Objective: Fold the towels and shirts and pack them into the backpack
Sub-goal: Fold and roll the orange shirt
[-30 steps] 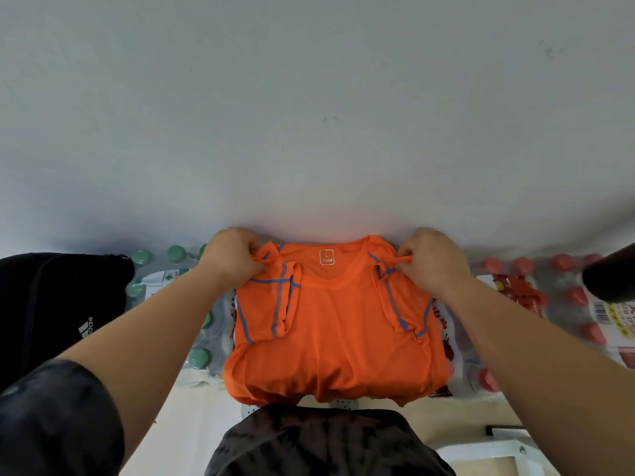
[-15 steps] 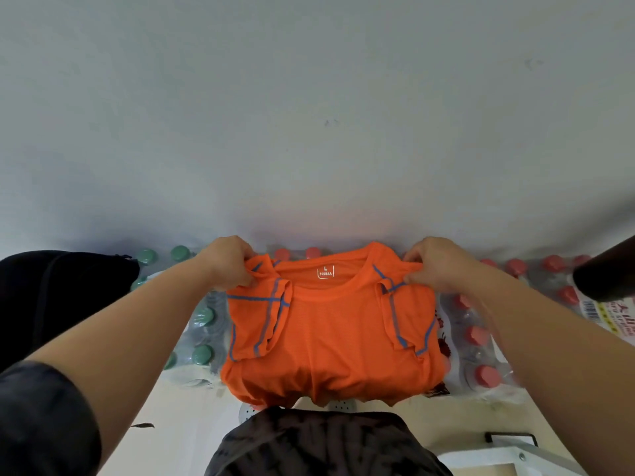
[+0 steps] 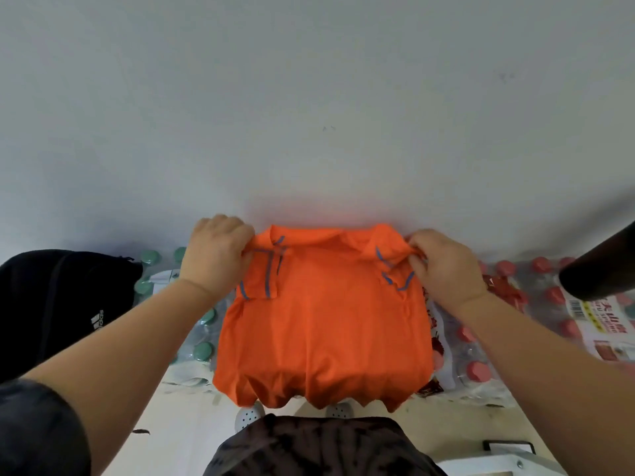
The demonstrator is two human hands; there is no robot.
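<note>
Orange shirt (image 3: 319, 321), sleeves tucked in over its front, spans between both hands and drapes over shrink-wrapped bottle packs. Left hand (image 3: 216, 255) pinches the left shoulder corner, fingers curled into the fabric. Right hand (image 3: 446, 269) pinches the right shoulder the same way. Gripping both top corners keeps the cloth taut and square, probably so the tucked sleeves don't slip during the next fold. Hem sags rumpled, nearer the body than the hands. Green-capped bottles (image 3: 202, 348) sit under the left forearm, red-capped bottles (image 3: 477, 369) under the right. Black backpack (image 3: 51, 304) lies out beyond the left hand, apart from the shirt. Judgement: folding underway, packing not yet begun.
</note>
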